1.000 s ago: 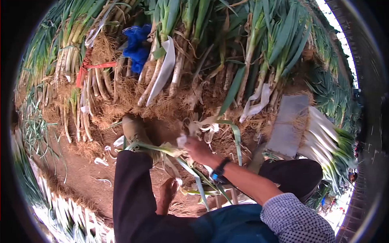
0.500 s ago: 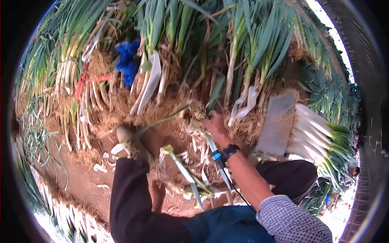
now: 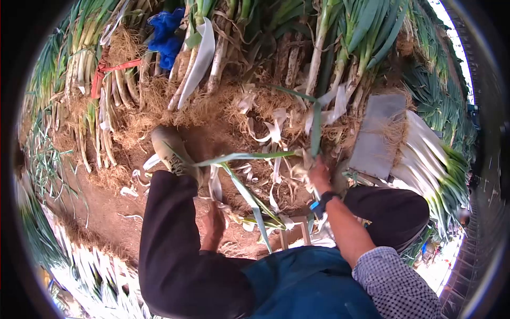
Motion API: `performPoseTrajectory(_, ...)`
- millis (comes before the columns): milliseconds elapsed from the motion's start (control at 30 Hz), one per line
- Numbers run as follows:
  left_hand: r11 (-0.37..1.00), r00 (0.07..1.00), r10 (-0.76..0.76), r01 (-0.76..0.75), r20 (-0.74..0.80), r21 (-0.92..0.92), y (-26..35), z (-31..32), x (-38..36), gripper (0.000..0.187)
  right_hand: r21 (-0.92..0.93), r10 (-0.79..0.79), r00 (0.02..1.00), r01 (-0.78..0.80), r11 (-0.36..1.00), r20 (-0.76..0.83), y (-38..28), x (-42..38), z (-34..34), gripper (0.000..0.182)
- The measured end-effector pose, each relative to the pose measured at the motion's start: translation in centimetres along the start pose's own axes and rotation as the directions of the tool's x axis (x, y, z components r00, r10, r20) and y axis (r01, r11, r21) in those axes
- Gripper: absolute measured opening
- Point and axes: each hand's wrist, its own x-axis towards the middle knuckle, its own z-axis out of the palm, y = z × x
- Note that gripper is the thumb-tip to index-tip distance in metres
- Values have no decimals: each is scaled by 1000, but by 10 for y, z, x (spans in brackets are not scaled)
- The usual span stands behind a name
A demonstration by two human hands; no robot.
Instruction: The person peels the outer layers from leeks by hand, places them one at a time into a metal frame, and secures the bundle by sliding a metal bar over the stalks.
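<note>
Person's sitting in a big heap of muddy green leeks [image 3: 319, 58]. Right hand [image 3: 320, 176], with a black wristwatch [image 3: 322, 202] on it, is closed on a strip of long green leek leaf [image 3: 249, 157] that stretches out leftward. Left hand [image 3: 215, 223] sits low between the knees, gripping the pale leek stalk [image 3: 236, 215]. A tan boot [image 3: 170, 150] is planted on the dirt, and a stack of trimmed white leeks [image 3: 430, 165] lies off to the right.

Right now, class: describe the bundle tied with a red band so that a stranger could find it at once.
Start at the big heap of unpeeled leeks along the top. Go to its far left, past the blue cloth, to the bundle lying roots down. It alone wears a red band; the leeks about it lie loose.
</note>
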Motion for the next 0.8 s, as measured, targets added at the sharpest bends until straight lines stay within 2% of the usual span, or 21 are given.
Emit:
performPoseTrajectory(33,997,998,55,-55,7,-49,1,8,3,43,-3,-28,1000,28,1000,-6,-27,-21,7,27)
performPoseTrajectory(67,990,994,107,-105,19,-99,2,18,1,45,-120,-68,996,76,990,64,-56,-54,19,29)
performPoseTrajectory(100,987,992,123,-124,-17,-101,1,34,1,30,-230,-109,985,138,963,134,-76,-85,37,32)
performPoseTrajectory(133,986,992,125,-126,-17,-112,3,36,11,30,-325,-149,968,210,922,203,-95,-115,55,36)
performPoseTrajectory(167,985,992,126,-127,-14,-116,10,35,19,31,-299,-220,936,300,906,274,-107,-134,73,47)
performPoseTrajectory(200,984,991,129,-132,-29,-122,17,34,32,31,-179,-297,882,379,908,366,-102,-151,97,58)
performPoseTrajectory(233,983,991,129,-133,-43,-128,23,31,47,31,7,-345,827,382,924,444,-111,-156,104,70)
performPoseTrajectory(267,983,991,120,-126,-51,-137,28,26,59,32,182,-365,773,318,931,519,-110,-157,110,82)
performPoseTrajectory(300,982,993,108,-115,-56,-147,31,20,72,32,304,-288,701,106,947,652,-131,-150,85,74)
performPoseTrajectory(367,983,996,80,-87,-48,-162,38,7,94,32,373,-268,627,-38,927,731,-151,-143,52,59)
performPoseTrajectory(400,982,996,73,-80,-47,-170,42,-1,101,33,366,-290,673,30,930,681,-154,-145,44,53)
performPoseTrajectory(500,979,995,81,-91,-63,-181,51,-28,112,34,363,-115,586,-326,873,802,-156,-140,21,42)
performPoseTrajectory(600,969,991,89,-109,-100,-220,58,-64,113,35,131,-49,698,-64,989,714,-161,-129,-11,36)
performPoseTrajectory(667,960,987,96,-126,-127,-251,59,-89,107,35,60,-117,721,104,993,683,-179,-93,-43,36)
performPoseTrajectory(700,955,985,100,-135,-140,-265,55,-99,100,36,340,-566,720,456,822,402,-188,-50,-64,35)
performPoseTrajectory(733,951,984,101,-139,-148,-277,49,-107,90,36,267,-610,754,552,790,244,-214,-13,-126,43)
performPoseTrajectory(767,947,984,91,-132,-150,-292,40,-113,79,36,102,-581,814,576,811,22,-255,21,-221,52)
performPoseTrajectory(800,947,986,76,-118,-150,-299,28,-115,64,37,-79,-500,831,497,864,-245,-293,46,-332,60)
